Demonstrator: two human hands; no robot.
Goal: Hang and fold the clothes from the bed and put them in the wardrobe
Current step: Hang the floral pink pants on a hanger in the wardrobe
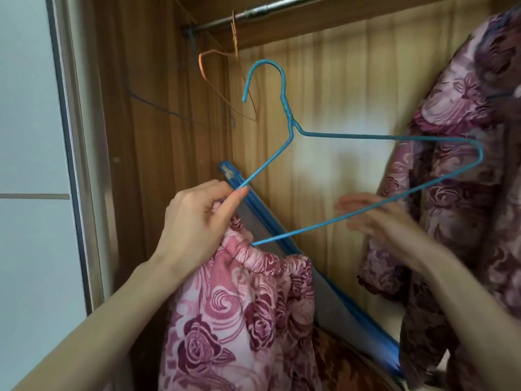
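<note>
Two hands work inside the open wardrobe (174,114). Left hand (194,221): thumb and fingers pinched shut on one end of the blue wire hanger (293,128) together with the gathered elastic waistband of the pink rose-print garment (239,306). The garment hangs from that end of the hanger, in front of the lower left of the wardrobe interior. The hanger is tilted, hook uppermost, clear of the metal rail (267,8). Right hand (383,221): blurred; fingers appear spread and empty, positioned just behind the hanger's lower wire. A second rose-print garment (465,179), darker in tone, hangs at right. An orange wire hanger (217,77) hangs on the rail. A blue-edged grey panel (324,292) leans diagonally against the back wall.
</note>
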